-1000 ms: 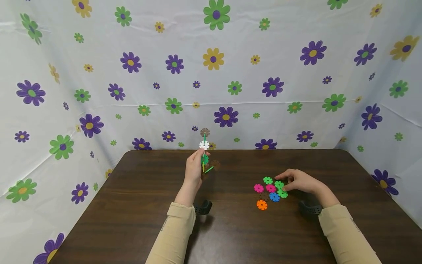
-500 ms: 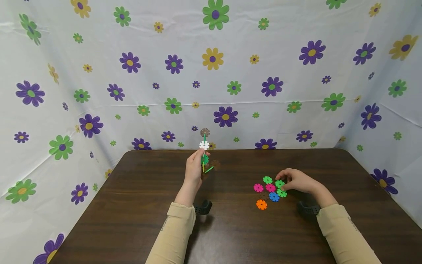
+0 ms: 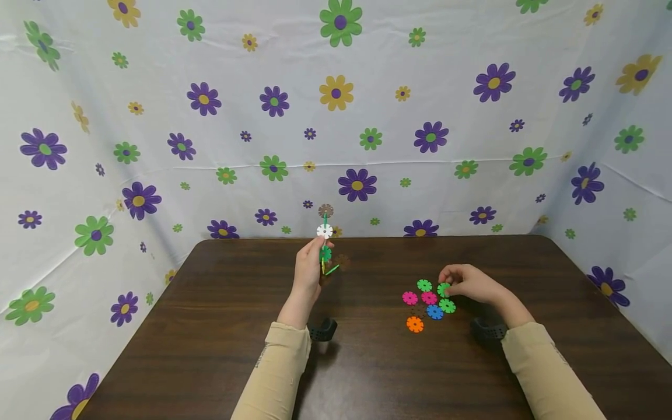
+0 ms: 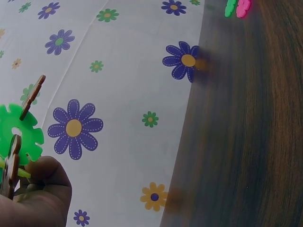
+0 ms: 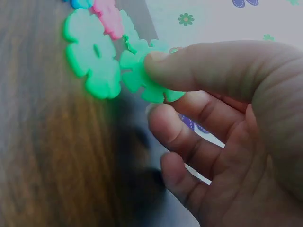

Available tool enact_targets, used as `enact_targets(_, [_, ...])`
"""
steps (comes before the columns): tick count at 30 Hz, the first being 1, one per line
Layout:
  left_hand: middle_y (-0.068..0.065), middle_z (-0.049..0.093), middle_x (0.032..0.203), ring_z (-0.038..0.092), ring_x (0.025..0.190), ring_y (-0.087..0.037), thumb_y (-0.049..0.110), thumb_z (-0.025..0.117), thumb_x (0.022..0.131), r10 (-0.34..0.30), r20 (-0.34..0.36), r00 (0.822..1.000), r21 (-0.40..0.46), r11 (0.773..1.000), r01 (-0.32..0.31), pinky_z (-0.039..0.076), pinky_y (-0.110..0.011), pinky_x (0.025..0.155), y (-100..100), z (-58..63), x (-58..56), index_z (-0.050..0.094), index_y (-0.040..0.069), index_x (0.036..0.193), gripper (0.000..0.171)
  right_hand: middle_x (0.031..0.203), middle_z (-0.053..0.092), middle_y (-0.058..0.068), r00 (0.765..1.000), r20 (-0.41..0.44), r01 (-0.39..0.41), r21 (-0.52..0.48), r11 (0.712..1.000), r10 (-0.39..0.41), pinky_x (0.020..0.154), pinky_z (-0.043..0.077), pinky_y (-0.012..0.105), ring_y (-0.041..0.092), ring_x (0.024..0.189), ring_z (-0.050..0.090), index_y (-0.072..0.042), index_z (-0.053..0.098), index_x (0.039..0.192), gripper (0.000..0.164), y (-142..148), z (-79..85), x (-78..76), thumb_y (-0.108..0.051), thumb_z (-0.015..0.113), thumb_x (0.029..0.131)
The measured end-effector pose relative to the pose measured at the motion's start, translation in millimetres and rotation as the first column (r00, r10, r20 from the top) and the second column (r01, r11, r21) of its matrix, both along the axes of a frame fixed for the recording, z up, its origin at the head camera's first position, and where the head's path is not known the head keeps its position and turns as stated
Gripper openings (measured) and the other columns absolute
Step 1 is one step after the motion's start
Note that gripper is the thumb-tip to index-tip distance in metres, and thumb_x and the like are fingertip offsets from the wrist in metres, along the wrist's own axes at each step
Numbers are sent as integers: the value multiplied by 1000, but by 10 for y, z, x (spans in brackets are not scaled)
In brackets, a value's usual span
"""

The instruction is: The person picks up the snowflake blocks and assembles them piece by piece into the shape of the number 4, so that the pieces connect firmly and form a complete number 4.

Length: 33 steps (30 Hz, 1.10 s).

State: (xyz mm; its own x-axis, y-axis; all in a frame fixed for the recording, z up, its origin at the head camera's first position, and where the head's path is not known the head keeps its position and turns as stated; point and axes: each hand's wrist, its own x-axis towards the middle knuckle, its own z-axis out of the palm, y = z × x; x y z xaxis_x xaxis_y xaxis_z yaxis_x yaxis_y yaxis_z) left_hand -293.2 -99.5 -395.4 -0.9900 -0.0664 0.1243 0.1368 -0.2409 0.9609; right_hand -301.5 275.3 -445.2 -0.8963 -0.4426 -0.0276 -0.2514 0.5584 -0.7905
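Note:
My left hand (image 3: 306,268) grips an upright string of interlocked notched plastic discs above the table's far part. A white disc (image 3: 325,231) and a brown disc (image 3: 325,210) rise over the fingers, with a green one edge-on between them; more green, yellow and brown pieces show lower down. Part of the string is hidden behind the fingers. Over to the right, my right hand (image 3: 475,284) pinches a light green notched disc (image 5: 135,71) between thumb and fingers, tilted up in the right wrist view. Another light green disc (image 5: 92,54) lies just beside it.
Close to the right hand lies a loose group of notched discs: two pink, a blue disc (image 3: 434,312), an orange disc (image 3: 415,324), a dark brown disc (image 3: 418,311) and light green ones. A flowered cloth (image 3: 388,192) hangs behind the brown table (image 3: 236,350).
My right hand has closed thumb and fingers on a light green disc and shifted slightly up and left. The left hand and its string of discs have stayed almost still.

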Motion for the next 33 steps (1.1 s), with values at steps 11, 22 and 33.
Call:
enact_targets(11, [3, 46, 60, 45, 54, -9, 27, 48, 103, 2, 4, 1000, 4, 1000, -2, 37, -21, 49, 14, 1, 16, 65, 10, 80, 33, 93, 66, 9, 999, -46, -1, -103, 995, -3, 77, 52, 39, 28, 84, 59, 0, 68, 106, 21, -417, 306, -127, -11, 69, 88])
enact_targets(22, [-1, 48, 68, 44, 56, -11, 23, 44, 104, -44, 34, 998, 3, 999, 43, 38, -23, 52, -3, 80, 36, 65, 9, 83, 33, 97, 68, 14, 999, -34, 5, -387, 922, -20, 81, 54, 33, 23, 85, 65, 6, 65, 107, 21, -1037, 567, -199, -9, 66, 92])
enact_targets(33, [-1, 46, 59, 45, 54, -11, 19, 44, 104, -42, 16, 999, -2, 999, 42, 38, -22, 49, 5, 249, 190, 65, 7, 80, 34, 98, 69, 7, 1000, 21, 11, -587, 809, 1, 96, 41, 59, 26, 91, 67, 5, 65, 106, 18, -1567, 487, -167, -7, 64, 93])
